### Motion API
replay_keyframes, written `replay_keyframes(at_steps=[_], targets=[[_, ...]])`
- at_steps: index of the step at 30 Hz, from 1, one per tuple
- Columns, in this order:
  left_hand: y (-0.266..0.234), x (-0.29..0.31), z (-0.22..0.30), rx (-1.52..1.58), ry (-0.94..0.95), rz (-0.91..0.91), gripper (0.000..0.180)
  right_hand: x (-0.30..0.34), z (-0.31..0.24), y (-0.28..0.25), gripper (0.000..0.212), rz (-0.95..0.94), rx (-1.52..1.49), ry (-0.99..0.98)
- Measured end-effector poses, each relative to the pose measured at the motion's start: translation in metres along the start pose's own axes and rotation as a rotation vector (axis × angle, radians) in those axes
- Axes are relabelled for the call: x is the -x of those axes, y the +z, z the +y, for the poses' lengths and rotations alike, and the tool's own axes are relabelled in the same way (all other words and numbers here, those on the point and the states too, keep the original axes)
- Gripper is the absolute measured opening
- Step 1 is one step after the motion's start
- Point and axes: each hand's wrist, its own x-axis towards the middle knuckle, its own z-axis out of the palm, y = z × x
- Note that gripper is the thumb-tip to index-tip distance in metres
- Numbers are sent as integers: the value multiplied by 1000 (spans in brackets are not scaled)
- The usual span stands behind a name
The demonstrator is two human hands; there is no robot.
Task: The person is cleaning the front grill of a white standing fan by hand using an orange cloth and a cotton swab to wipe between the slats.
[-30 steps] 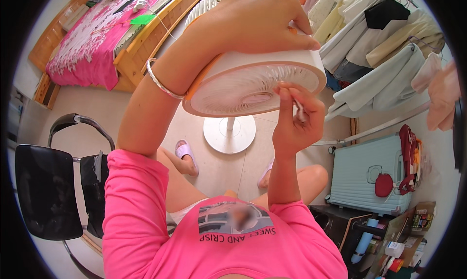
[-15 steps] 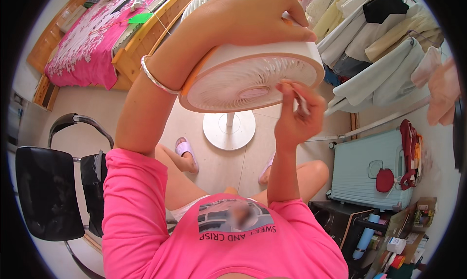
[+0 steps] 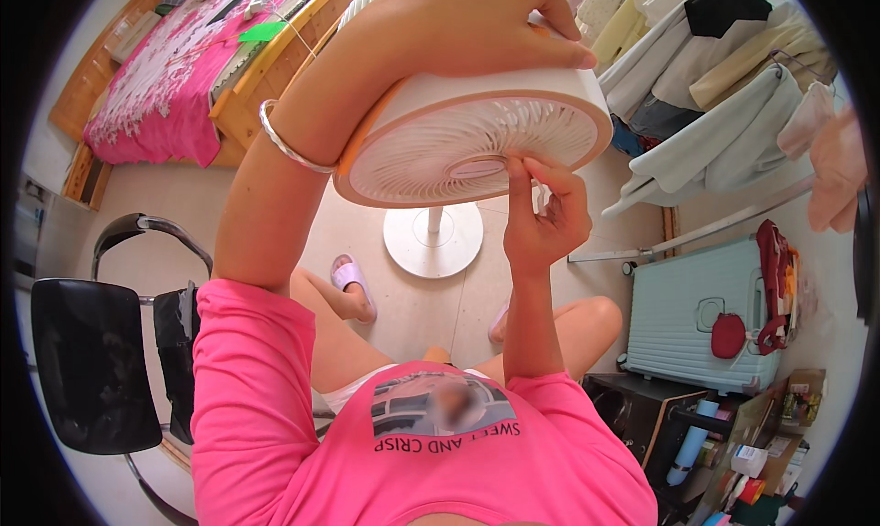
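A white fan [image 3: 513, 86] with a thin orange-pink rim around its round grille stands in front of me on a pole with a round white base [image 3: 433, 251]. My left hand [image 3: 500, 31] lies over the top of the fan's head, its fingers curled onto the housing and its forearm along the left side. Close to the grille's hub [image 3: 477, 167], my right hand [image 3: 548, 210] pinches with thumb and forefinger. A small white tissue-like piece [image 3: 543, 196] shows in its curled fingers; what exactly it is, I cannot make out. The fingertips are at the grille's slats.
At the far left stands a wooden bed [image 3: 240, 113] with a pink cover. A black chair [image 3: 92, 365] is at my left. Clothes [image 3: 715, 150] hang from a rack at the right, above a pale green suitcase [image 3: 678, 297]. Boxes and small goods [image 3: 747, 462] crowd the lower right.
My right hand has moved left and slightly closer to the hub, its fingertips now at the grille. My left hand keeps its hold on the fan, whose head has tilted slightly.
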Motion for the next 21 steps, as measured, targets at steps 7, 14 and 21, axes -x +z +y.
replay_keyframes(at_steps=[7, 14, 21], targets=[[2, -1, 7, -28, -36, -21, 34, 10, -6, -6, 24, -5, 229, -184], [3, -4, 3, -45, -47, -39, 35, 7, -12, -7, 25, -10, 222, -233], [5, -4, 0, -34, -21, -26, 37, 8, -7, -6, 26, -4, 193, -262]])
